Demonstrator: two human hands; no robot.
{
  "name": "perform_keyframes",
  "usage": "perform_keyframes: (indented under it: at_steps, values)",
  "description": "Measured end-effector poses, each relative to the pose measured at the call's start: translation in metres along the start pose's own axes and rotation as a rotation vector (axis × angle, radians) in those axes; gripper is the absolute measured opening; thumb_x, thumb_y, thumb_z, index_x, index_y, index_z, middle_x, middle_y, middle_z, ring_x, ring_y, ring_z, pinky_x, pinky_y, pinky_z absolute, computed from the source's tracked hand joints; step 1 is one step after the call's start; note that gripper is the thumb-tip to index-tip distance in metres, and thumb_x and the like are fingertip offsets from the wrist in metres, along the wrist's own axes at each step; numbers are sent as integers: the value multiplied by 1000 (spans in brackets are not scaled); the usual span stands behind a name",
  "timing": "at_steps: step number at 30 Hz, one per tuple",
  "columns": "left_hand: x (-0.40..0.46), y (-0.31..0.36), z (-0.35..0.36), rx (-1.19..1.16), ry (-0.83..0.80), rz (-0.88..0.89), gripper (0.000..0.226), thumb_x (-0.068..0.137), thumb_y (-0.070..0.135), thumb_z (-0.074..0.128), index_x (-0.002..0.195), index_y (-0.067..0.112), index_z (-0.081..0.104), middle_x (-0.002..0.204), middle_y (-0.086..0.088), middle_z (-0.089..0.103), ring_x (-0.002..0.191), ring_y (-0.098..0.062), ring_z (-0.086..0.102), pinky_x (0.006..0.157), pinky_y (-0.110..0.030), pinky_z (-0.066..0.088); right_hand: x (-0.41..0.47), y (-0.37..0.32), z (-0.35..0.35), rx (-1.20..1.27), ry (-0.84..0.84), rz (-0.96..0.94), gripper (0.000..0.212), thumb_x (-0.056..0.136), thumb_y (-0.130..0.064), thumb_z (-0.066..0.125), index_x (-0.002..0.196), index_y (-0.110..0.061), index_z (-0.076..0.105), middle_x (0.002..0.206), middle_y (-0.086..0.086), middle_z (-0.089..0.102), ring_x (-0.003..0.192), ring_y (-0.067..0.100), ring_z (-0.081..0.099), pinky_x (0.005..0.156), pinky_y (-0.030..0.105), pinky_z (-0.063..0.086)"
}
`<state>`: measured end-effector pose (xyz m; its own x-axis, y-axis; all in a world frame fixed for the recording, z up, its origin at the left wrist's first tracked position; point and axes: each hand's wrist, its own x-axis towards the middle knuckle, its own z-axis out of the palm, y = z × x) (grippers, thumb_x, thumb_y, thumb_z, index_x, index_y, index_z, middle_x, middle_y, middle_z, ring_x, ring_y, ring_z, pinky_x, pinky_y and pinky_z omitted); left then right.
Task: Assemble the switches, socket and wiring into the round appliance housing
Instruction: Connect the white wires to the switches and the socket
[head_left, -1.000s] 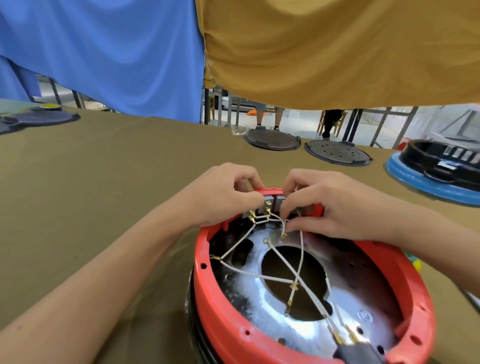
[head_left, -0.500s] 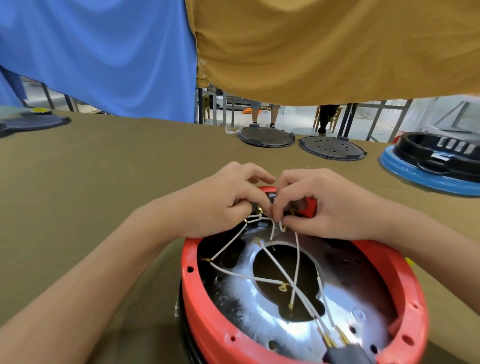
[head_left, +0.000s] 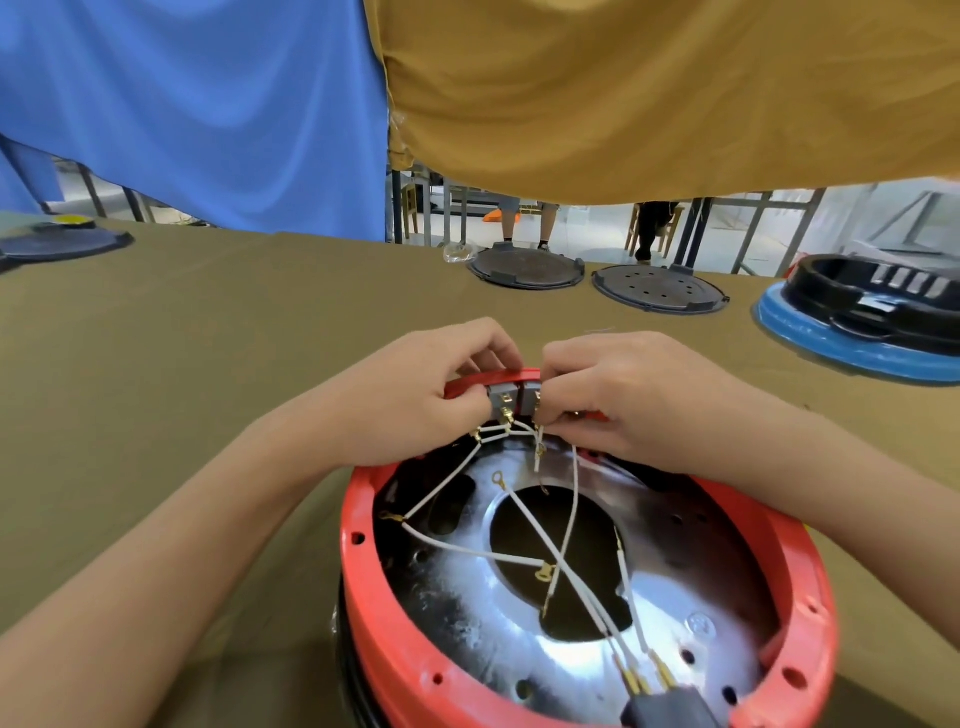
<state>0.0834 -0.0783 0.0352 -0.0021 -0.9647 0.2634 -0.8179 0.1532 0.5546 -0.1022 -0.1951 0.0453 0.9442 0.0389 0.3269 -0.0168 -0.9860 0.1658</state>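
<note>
Seating switches at the far rim of the housing (head_left: 395, 623).
My left hand (head_left: 415, 400) and right hand (head_left: 618, 400) pinch the grey switches (head_left: 511, 397); socket (head_left: 670, 706) sits wired, several white wires (head_left: 519, 553) still loose.

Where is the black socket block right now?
In the head view, the black socket block sits at the near edge of the red housing, bottom right of centre, with white wires running into it.

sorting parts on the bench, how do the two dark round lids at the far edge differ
The left lid has a plain top without holes; the right lid is dotted with small holes. The left lid lies farther away; the right lid lies nearer the blue-rimmed housing. Both are dark, round and flat on the table.
</note>
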Motion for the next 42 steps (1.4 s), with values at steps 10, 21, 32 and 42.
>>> perform_keyframes:
  at_steps: [10, 21, 32, 42]
  values:
    - [1, -4, 0, -81, 30, -79, 24, 90, 20, 63, 111, 32, 61, 107, 15, 65, 95, 2, 62, 75, -16, 47, -7, 1, -3, 416, 176, 266, 13, 83, -7, 76, 92, -16, 77, 80, -3, 64, 66, 12, 57, 62, 22, 47]
    - [1, -17, -20, -196, 34, -202, 18, 94, 19, 65, 105, 30, 74, 95, 6, 73, 89, -16, 70, 91, -42, 55, -21, 53, 8, 717, 593, 985, 14, 91, -16, 66, 85, -27, 72, 72, -10, 66, 67, 5, 59, 63, 22, 49]
    - [4, -26, -12, -292, 46, -168, 23, 79, 35, 60, 97, 41, 74, 95, 9, 74, 87, -11, 70, 86, -33, 51, -42, 62, 44, 320, -116, 933, 43, 81, -55, 70, 113, -27, 67, 105, -3, 57, 96, 14, 59, 84, 31, 52]
    - [6, -29, -10, -289, 53, -160, 24, 78, 37, 59, 98, 41, 73, 95, 11, 72, 87, -13, 70, 84, -34, 52, -44, 58, 31, 683, 666, 1024, 10, 88, -16, 73, 93, -24, 70, 76, -3, 69, 65, 4, 63, 56, 15, 52]
